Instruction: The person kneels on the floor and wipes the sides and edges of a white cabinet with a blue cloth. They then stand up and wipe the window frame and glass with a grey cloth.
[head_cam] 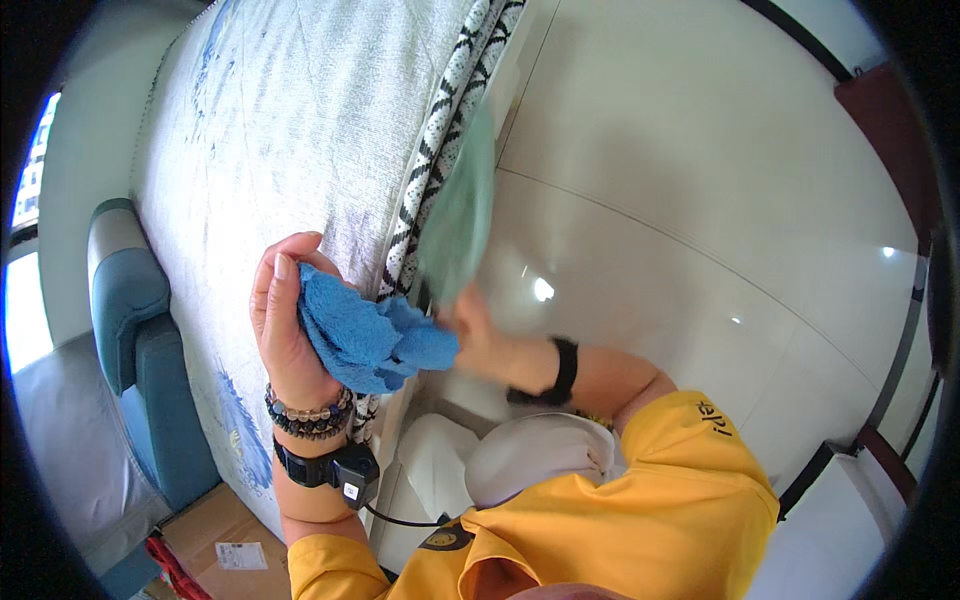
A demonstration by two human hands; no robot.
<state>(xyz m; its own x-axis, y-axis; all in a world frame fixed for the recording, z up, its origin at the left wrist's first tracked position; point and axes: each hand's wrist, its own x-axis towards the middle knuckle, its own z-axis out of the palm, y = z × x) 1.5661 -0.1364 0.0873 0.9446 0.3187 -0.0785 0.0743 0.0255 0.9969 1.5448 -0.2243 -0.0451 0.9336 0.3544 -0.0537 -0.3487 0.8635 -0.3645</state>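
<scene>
My left hand (289,345) is closed around one end of a blue towelling cloth (352,330), which hangs bunched across to the right. My right hand (480,334), blurred by movement, is at the cloth's other end; whether it also grips the cloth cannot be made out. From its fingers a long pale green thing (457,225), perhaps fabric, stretches away along the bed's edge, smeared too much to name surely. Below both hands runs the black-and-white patterned trim (420,187) of the pale bedspread (300,135).
A blue-grey sofa (172,405) with an armrest stands left of the bed. Near it lies a cardboard box (225,517) bearing a label. Glossy floor tiles (637,225) spread to the right, with dark red furniture (892,142) at the far edge. A black cable (405,520) runs from my left wrist device.
</scene>
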